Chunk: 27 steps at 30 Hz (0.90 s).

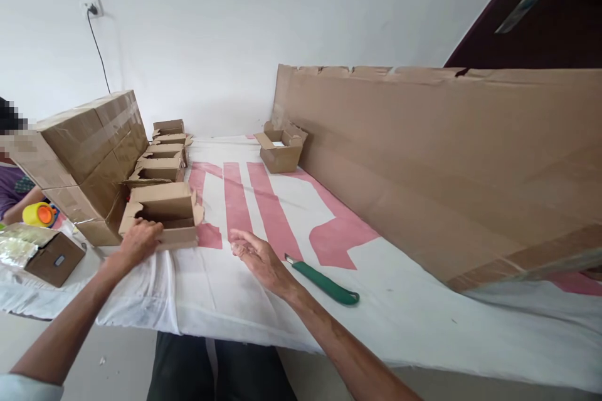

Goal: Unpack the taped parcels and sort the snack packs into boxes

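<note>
Front box (pixel 181 239), long panel (pixel 399 156): cardboard brown. Knife (pixel 325 283): green. Tabletop cloth (pixel 404 326): white, pinkish-red stripes and blocks. Roll (pixel 31 215): yellow, orange centre. Wall (pixel 211 25): whitish. Trousers (pixel 183 366): dark.

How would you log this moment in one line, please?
left hand: on nearest open box, near edge | right hand: holding nothing, fingers apart from box | cutter: on cloth, beside right hand

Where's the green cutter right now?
In the head view, the green cutter lies on the cloth-covered table, just right of the person's right hand, its tip near the red printing.
</note>
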{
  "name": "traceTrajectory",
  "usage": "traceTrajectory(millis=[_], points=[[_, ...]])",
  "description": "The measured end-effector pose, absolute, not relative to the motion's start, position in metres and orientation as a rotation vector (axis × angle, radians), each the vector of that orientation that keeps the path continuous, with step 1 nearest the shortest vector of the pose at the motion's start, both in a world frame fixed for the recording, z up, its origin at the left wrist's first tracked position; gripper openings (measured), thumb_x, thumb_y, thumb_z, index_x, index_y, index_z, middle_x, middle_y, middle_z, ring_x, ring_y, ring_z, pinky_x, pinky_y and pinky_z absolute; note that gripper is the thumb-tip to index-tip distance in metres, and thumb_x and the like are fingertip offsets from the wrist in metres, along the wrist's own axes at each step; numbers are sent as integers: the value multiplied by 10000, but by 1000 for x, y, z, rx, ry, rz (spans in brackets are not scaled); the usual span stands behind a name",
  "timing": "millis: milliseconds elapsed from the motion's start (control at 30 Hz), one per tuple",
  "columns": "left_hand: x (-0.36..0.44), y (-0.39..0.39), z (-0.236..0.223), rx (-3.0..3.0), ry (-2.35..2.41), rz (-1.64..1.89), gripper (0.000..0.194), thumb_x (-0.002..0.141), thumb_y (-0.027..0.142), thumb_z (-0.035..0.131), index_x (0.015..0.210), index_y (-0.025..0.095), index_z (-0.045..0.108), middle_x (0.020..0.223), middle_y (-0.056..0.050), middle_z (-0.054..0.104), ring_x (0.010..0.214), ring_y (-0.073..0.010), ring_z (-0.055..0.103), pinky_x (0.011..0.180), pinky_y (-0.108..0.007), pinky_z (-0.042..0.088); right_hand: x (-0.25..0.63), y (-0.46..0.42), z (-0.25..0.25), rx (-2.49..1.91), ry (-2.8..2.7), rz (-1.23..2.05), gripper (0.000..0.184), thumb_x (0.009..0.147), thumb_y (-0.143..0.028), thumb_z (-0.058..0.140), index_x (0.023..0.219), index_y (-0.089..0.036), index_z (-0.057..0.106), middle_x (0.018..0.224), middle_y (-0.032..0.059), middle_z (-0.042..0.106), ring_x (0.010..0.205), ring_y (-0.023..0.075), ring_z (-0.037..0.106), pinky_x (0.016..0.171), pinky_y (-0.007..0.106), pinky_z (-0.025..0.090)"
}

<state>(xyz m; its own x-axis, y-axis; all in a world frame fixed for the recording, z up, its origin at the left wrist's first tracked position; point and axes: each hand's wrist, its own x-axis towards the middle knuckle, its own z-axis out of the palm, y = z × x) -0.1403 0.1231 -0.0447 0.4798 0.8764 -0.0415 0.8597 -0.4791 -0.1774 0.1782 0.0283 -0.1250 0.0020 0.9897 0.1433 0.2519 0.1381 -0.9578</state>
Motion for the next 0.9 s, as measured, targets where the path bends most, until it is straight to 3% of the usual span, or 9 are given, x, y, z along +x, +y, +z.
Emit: traceTrajectory(millis=[167,267,433,567,767,900], points=[[-178,171,-39,-2437,-1639,138,189,888,123,615,997,225,731,1083,-144,820,1135,-362,773,1065,-478,504,197,17,-139,-1356,-1394,955,622,961,-664,628,1353,-192,730,1364,171,768,1098,293,773,1009,480,617],[-187,183,-45,-2383,-1668,84,221,896,155,627,1062,239,746,1083,-124,811,1136,-354,770,1044,-464,520,209,12,-141,-1398,-1355,924,617,951,-663,626,1331,-192,745,1285,151,791,1051,284,766,973,462,622],[-194,176,-56,-2357,-1652,9,455,905,169,635,1348,235,711,1325,-166,770,1301,-391,707,1091,-519,516,217,5,-137,-1388,-1333,842,548,947,-640,620,1255,-212,768,1257,137,801,1038,280,751,939,439,620],[-201,163,-62,-2355,-1631,-59,563,903,204,663,1465,222,657,1452,-191,712,1354,-412,675,1106,-553,528,219,2,-141,-1384,-1361,740,461,969,-587,612,1223,-232,761,1270,129,801,1054,285,757,904,424,630],[-209,143,-72,-2333,-1594,-287,700,860,239,721,1545,222,582,1579,-227,600,1425,-444,601,1098,-587,553,239,-2,-165,-1442,-1482,456,416,1015,-527,571,1252,-220,724,1227,143,783,1046,296,767,889,436,645],[-209,114,-83,-2355,-1572,-365,658,866,201,716,1511,235,590,1600,-225,562,1431,-443,580,1094,-589,555,266,-10,-190,-1505,-1606,154,364,1035,-492,538,1190,-225,731,1160,151,793,1094,330,759,959,481,629]])
